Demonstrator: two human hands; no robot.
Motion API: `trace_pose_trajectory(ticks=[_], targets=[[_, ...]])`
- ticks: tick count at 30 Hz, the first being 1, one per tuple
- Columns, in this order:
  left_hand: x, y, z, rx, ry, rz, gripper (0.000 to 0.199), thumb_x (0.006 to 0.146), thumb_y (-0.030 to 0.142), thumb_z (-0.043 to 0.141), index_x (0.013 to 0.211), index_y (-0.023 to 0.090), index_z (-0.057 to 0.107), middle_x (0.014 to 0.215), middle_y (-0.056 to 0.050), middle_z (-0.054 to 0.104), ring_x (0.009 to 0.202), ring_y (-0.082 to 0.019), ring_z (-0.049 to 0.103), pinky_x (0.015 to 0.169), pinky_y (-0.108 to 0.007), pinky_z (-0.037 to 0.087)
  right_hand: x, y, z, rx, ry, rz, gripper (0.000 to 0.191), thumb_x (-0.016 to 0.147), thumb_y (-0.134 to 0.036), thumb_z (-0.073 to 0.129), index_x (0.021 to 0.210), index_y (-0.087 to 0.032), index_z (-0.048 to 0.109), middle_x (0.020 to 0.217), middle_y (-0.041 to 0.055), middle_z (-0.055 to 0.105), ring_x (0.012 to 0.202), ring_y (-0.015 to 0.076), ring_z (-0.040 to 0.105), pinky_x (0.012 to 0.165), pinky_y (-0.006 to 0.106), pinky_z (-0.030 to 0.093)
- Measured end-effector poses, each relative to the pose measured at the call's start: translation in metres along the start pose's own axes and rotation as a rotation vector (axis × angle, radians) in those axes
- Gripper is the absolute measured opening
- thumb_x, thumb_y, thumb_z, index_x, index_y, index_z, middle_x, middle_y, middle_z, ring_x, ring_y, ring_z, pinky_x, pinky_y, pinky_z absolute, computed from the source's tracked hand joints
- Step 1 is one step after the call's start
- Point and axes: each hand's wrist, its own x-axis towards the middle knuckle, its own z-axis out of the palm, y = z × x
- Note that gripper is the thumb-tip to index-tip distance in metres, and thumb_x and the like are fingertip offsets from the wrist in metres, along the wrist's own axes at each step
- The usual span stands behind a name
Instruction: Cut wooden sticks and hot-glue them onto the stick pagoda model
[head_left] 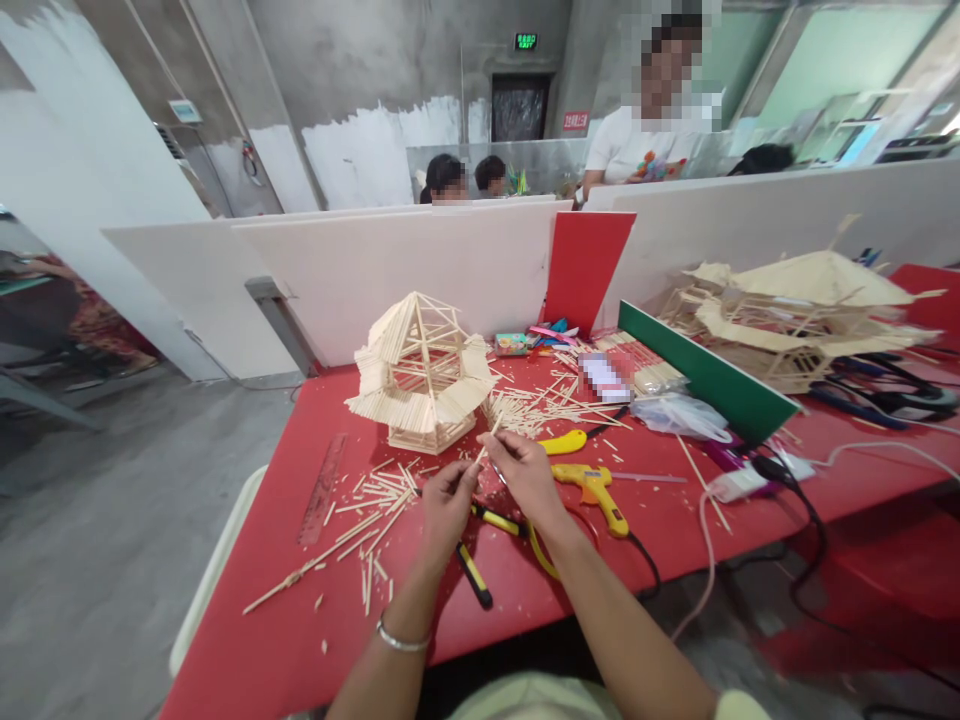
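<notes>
Over the red table (247, 660), my left hand (450, 497) pinches the lower end of a thin wooden stick (486, 446). The fingers of my right hand (526, 478) are closed on the same stick higher up; a thin shiny edge shows under them, too small to name. Just behind my hands stands a stick-built pavilion model (427, 385) with a partly covered roof. Below my hands lie pliers (474, 577) with yellow and black handles. To the right are a yellow glue gun (594, 484) and a yellow-handled tool (564, 443).
Cut sticks (382, 500) and a clear ruler (322, 490) lie left. More sticks (529, 410), a phone (604, 378) and a plastic bag (679, 415) are farther back. A green board (697, 375) stands right, before another model (795, 310). A person (637, 150) stands behind white partitions (405, 280).
</notes>
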Motion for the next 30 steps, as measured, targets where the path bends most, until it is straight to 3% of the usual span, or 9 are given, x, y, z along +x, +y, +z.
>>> trace_pose_trajectory(ticks=[5, 30], targets=[[0.000, -0.003, 0.001, 0.013, -0.009, 0.007, 0.032, 0.086, 0.043, 0.063, 0.072, 0.015, 0.065, 0.059, 0.001, 0.054, 0.056, -0.010, 0.047, 0.055, -0.022, 0.036, -0.002, 0.003, 0.000, -0.015, 0.008, -0.006, 0.033, 0.086, -0.048, 0.062, 0.080, -0.017, 0.069, 0.067, -0.0022, 0.057, 0.065, 0.0118, 0.049, 0.063, 0.023, 0.040], [0.000, -0.009, -0.001, 0.052, 0.007, 0.031, 0.030, 0.089, 0.042, 0.060, 0.082, 0.015, 0.070, 0.062, 0.001, 0.054, 0.058, -0.011, 0.045, 0.055, -0.023, 0.035, -0.002, -0.007, 0.002, -0.034, -0.025, -0.010, 0.035, 0.087, -0.048, 0.059, 0.074, -0.017, 0.066, 0.063, -0.0026, 0.057, 0.061, 0.0110, 0.050, 0.058, 0.022, 0.039]])
